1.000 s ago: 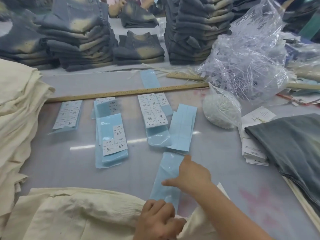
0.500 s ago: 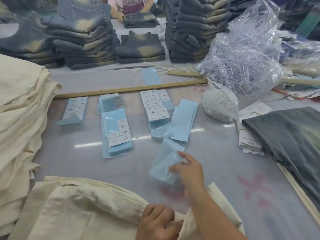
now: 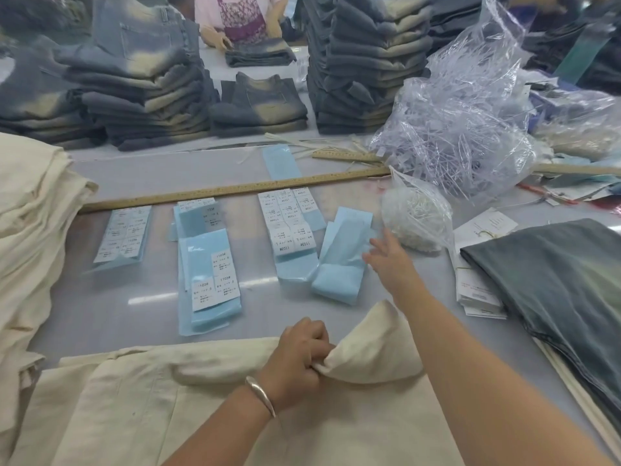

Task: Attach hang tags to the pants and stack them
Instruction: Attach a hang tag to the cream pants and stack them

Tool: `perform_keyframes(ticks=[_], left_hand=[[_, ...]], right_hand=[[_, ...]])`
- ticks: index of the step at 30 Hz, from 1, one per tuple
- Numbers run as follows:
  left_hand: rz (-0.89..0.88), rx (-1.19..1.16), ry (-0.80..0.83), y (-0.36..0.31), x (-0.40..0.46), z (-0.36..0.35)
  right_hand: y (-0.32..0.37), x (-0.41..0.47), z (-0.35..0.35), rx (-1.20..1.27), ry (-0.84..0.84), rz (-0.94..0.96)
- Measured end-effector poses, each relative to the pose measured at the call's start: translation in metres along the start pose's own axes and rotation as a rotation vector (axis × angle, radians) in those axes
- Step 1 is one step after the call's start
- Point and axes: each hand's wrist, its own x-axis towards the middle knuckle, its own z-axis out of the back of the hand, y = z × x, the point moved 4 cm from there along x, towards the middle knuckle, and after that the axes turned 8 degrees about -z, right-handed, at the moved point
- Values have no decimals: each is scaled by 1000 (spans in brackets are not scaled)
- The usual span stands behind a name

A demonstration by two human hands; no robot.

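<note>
Flanking blue sticker sheets (image 3: pixel 339 260): ruler (image 3: pixel 235 191), bagged strings (image 3: pixel 416 218).

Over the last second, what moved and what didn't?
The right hand carried the blue backing sheet away from the cream pants, dropped it on the blue sheet pile by the label strips, and now hovers open. The left hand still grips the pants' fabric.

A bare strip of table (image 3: pixel 100 317) is left open between the cream pants (image 3: pixel 201 398) and the blue label sheets (image 3: pixel 210 280); passage is blocked leftward by the cream stack (image 3: pixel 30 230), rightward by the dark folded pants (image 3: pixel 554 280)
</note>
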Motion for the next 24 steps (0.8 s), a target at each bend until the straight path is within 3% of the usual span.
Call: perform_keyframes(ticks=[2,4,7,12,15,18,21,22,24], left_hand=[[-27,-3,12,-5,1,-7],[-16,9,-11,-8,5,-10],[37,33,-64,-7,9,-8],[63,38,-120,-5,-6,3],[79,15,-180,-6,-14,9],[77,3,-217,-5,-19,13],[82,-10,-256,-1,-24,18],[85,-9,-266,0,-23,20],[93,-11,-295,2,-21,26]], right_hand=[[-8,1,-2,-374,-76,122],[-11,-3,-14,-820,-116,388],[-20,-9,-45,-1242,-34,610],[-25,7,-58,-1438,-61,511],[-19,18,-61,-1516,-107,554],[3,24,-45,-1332,-134,463],[47,20,-1,-744,-274,385],[62,15,13,-522,-235,359],[92,-3,30,-127,26,289]])
